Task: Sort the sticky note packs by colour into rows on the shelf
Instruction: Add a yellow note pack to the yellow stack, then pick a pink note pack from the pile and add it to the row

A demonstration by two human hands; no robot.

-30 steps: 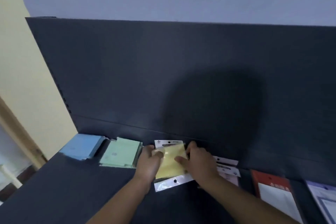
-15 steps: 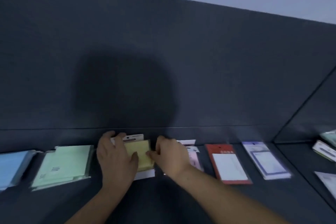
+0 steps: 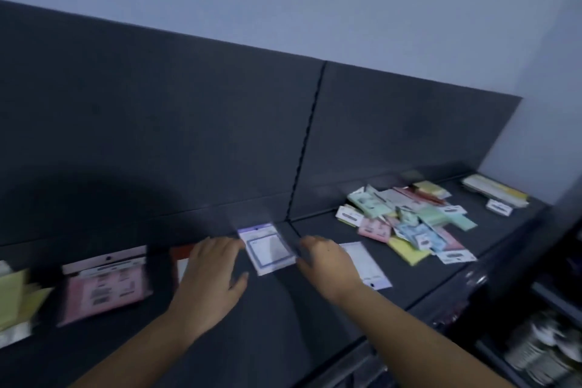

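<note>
Plainly the unsorted pile (image 3: 406,220) of sticky note packs lies on the shelf (image 3: 283,324), well off to the right; the right hand (image 3: 327,261) is nearer it than the left hand (image 3: 211,268); both hands' fingers are loosely spread, gripping nothing; a purple-edged pack (image 3: 267,249) lies between them.

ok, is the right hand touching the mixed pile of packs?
Apart. The head view shows a strip of bare dark shelf between the right hand and the nearest packs of the mixed pile.

Left hand (image 3: 209,264), right hand (image 3: 327,261) off pack (image 3: 12,296)
</note>
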